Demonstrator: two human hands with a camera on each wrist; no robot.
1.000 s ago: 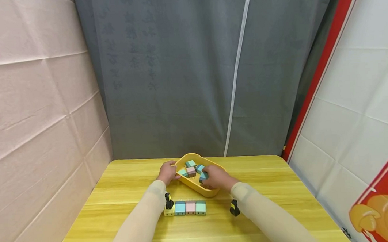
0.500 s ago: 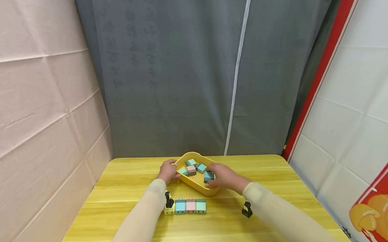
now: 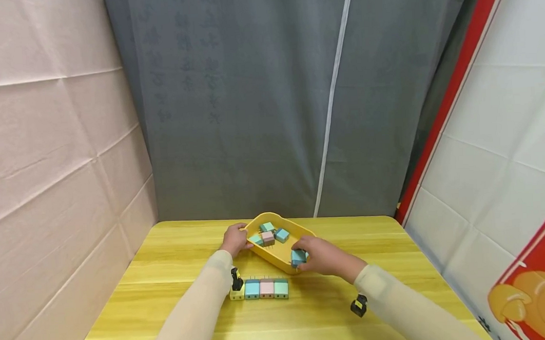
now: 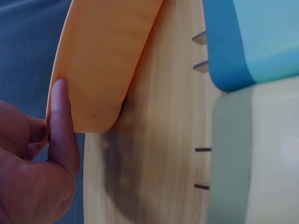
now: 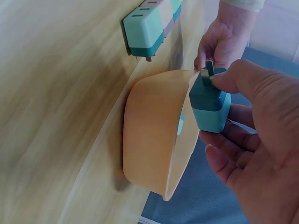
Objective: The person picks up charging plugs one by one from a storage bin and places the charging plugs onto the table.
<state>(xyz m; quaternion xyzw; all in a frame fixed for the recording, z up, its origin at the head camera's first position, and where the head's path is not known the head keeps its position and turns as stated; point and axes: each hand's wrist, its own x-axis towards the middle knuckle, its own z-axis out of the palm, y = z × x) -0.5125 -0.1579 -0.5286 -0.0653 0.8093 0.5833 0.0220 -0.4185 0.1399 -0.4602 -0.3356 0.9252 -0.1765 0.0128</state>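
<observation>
My left hand (image 3: pixel 233 240) holds the left end of a yellow plastic tray (image 3: pixel 271 261); in the left wrist view one digit lies along its outer wall, the others behind the rim. My right hand (image 3: pixel 327 259) pinches a blue two-tone USB charger (image 5: pixel 210 105) between thumb and fingers, over the tray's near right end. Two metal prongs stick out of its darker face, beside the thumb. Inside the tray lie several more chargers: a pink one (image 3: pixel 268 238), a blue one (image 3: pixel 282 235) and green ones, one at the back (image 3: pixel 267 227).
Nearer me on the wooden table (image 3: pixel 331 321), chargers stand side by side in a row: cream (image 3: pixel 237 295), blue (image 3: pixel 252 290), pink (image 3: pixel 267 289) and green (image 3: pixel 281 289), prongs pointing away from me. A grey curtain (image 3: pixel 251 114) hangs behind the table.
My right hand has drawn the blue charger up and rightward from the tray's middle to its near right rim. The left hand stays on the tray.
</observation>
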